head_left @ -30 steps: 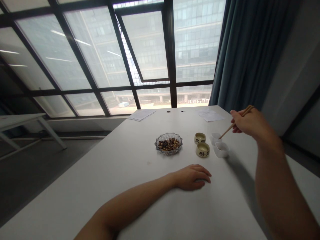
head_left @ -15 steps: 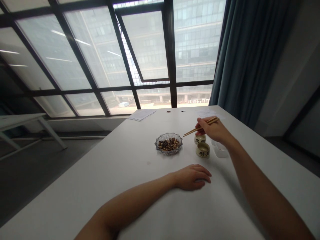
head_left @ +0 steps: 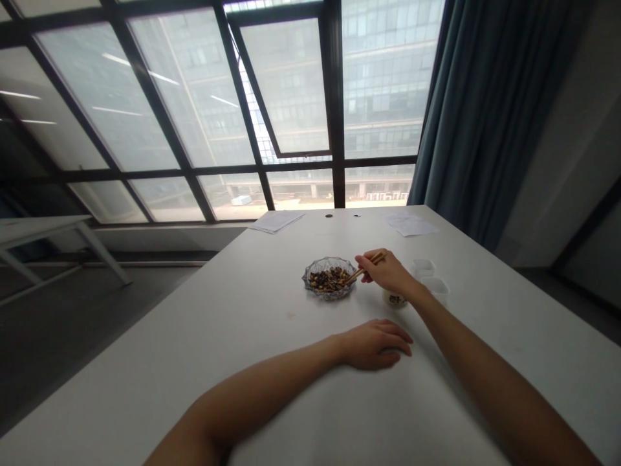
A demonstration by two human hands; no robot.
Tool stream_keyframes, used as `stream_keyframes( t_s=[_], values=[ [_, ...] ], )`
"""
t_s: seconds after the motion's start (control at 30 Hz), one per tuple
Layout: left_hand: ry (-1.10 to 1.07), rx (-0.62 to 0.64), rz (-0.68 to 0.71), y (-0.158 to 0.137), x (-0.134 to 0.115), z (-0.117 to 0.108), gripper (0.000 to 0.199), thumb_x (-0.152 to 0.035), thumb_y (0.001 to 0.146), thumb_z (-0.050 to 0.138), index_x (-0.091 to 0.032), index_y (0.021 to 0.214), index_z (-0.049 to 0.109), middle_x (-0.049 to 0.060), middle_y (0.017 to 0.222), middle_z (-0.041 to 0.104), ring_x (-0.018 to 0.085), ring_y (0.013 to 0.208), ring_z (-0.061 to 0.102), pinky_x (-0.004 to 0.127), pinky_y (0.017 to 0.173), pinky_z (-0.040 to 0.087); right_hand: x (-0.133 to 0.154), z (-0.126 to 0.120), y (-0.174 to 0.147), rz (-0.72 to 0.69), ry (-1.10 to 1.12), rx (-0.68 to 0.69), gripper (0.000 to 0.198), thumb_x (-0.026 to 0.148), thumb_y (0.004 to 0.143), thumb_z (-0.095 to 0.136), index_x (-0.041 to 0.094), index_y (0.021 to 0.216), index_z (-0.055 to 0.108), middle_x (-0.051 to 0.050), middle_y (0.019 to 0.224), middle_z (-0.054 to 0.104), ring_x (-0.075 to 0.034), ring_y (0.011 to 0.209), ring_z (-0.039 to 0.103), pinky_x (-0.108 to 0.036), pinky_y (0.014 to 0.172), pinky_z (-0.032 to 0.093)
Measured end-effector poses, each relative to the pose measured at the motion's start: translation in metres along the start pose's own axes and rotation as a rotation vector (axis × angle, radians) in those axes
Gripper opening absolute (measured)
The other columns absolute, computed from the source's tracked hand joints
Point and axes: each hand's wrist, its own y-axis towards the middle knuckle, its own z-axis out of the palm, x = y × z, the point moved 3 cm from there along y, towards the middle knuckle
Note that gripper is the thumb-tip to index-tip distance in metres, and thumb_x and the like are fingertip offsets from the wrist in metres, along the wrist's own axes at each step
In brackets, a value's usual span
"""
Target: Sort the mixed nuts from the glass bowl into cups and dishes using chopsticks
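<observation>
My right hand [head_left: 381,268] is closed around a pair of wooden chopsticks [head_left: 361,271], whose tips reach into a clear glass bowl [head_left: 313,288]. Inside the bowl lies a mix of small dark and pale pieces [head_left: 330,278], like seeds or nuts; their exact kind is too small to tell. My left hand [head_left: 376,344] rests on the white table with its fingers stretched out, holding nothing. Below my right wrist, a small pale cup with dark characters [head_left: 394,299] shows only in part. The second such cup is hidden behind my right hand.
Two clear plastic containers [head_left: 436,287] stand right of my right wrist. Sheets of paper lie at the far left [head_left: 276,221] and far right [head_left: 412,224] of the white table [head_left: 233,310]. Windows and a blue curtain [head_left: 460,116] are beyond.
My right hand has moved left and lower with the chopsticks, from above the cups to the bowl, so the tips are now among its contents. My left hand stays in place.
</observation>
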Motion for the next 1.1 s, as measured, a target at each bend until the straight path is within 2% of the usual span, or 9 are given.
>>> stream_keyframes(
  t_s=[0.33,0.6,0.73,0.93,1.1],
  values=[
    [0.001,0.001,0.004,0.0,0.0,0.0,0.03,-0.02,0.094,0.057,-0.024,0.122,0.066,0.009,0.136,0.065,0.022,0.13,0.058,0.036,0.118,0.038,-0.003,-0.001,0.002,-0.001,0.025,-0.138,0.049,0.057,0.094,0.058,0.016,0.07,0.069,-0.005,0.052,0.067,-0.019,0.046,0.069,-0.023,0.043,0.054],
    [0.005,-0.002,0.005,0.001,-0.001,-0.002,0.029,-0.02,0.095,0.056,-0.023,0.121,0.067,0.009,0.135,0.065,0.022,0.129,0.058,0.035,0.118,0.038,0.017,-0.019,-0.001,0.002,0.058,-0.217,0.05,0.059,0.093,0.059,0.016,0.069,0.069,-0.007,0.051,0.067,-0.018,0.045,0.068,-0.023,0.044,0.053],
    [-0.006,-0.002,0.002,0.001,-0.003,-0.003,0.028,-0.02,0.094,0.057,-0.023,0.12,0.067,0.009,0.135,0.065,0.021,0.128,0.059,0.035,0.117,0.039,0.033,-0.047,-0.004,-0.018,0.065,-0.279,0.05,0.058,0.094,0.059,0.015,0.07,0.069,-0.008,0.053,0.069,-0.019,0.045,0.068,-0.024,0.044,0.055],
    [0.001,0.009,-0.033,0.001,-0.003,-0.003,0.029,-0.02,0.094,0.058,-0.025,0.121,0.067,0.007,0.136,0.065,0.021,0.129,0.059,0.036,0.118,0.037,0.054,-0.109,-0.022,0.034,-0.086,-0.409,0.04,0.05,0.093,0.063,0.017,0.073,0.071,-0.008,0.056,0.069,-0.023,0.049,0.071,-0.028,0.047,0.059],
    [-0.003,-0.005,-0.01,0.001,-0.004,-0.003,0.028,-0.019,0.094,0.057,-0.024,0.12,0.067,0.008,0.136,0.065,0.021,0.129,0.059,0.035,0.118,0.037,0.051,-0.156,-0.038,0.137,-0.227,-0.496,0.036,0.043,0.095,0.059,0.019,0.07,0.068,-0.01,0.059,0.07,-0.026,0.052,0.072,-0.035,0.049,0.061]
  ],
)
